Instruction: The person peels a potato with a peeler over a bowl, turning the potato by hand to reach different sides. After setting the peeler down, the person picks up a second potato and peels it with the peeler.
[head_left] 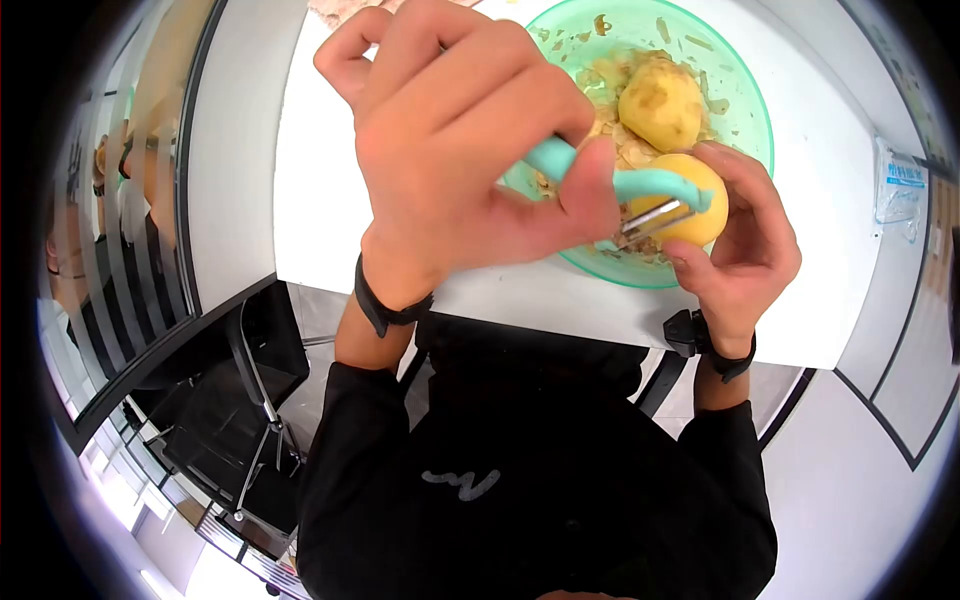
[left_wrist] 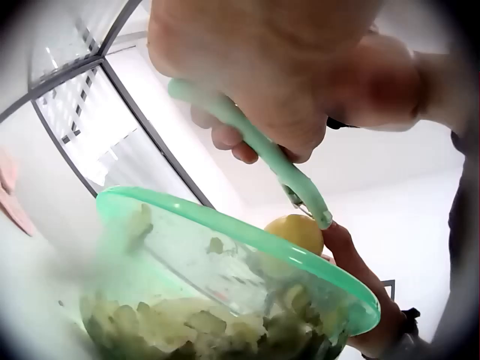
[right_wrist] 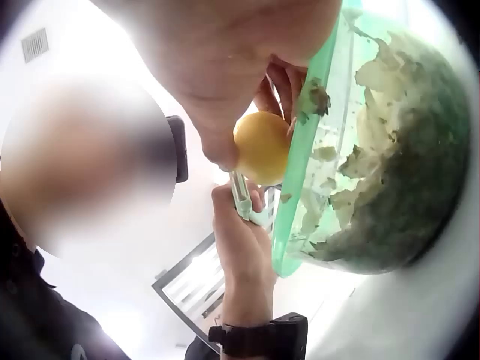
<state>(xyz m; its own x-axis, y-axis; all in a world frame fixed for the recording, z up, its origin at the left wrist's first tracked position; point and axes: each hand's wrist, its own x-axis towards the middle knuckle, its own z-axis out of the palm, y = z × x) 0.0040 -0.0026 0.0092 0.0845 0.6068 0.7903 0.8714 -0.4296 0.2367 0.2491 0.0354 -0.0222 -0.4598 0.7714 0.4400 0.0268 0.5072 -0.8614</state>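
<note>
My left hand (head_left: 460, 150) grips the mint-green handle of a peeler (head_left: 648, 184), its fingers curled round it. The peeler's metal blade lies against the near side of a peeled yellow potato (head_left: 707, 228). From the right, my right hand (head_left: 755, 245) holds that potato between thumb and fingers, over the near right part of a translucent green bowl (head_left: 768, 120). A second potato (head_left: 660, 105), yellow with brownish patches, sits in the bowl on a heap of peelings (left_wrist: 202, 322). In the right wrist view, the potato (right_wrist: 262, 150) appears beside the bowl's rim.
The bowl stands on a white table (head_left: 830, 270). A clear plastic packet (head_left: 900, 190) with blue print lies at the right edge. Pinkish cloth (head_left: 340, 8) shows at the far left. A black chair (head_left: 220, 420) stands left of the person, near a glass partition.
</note>
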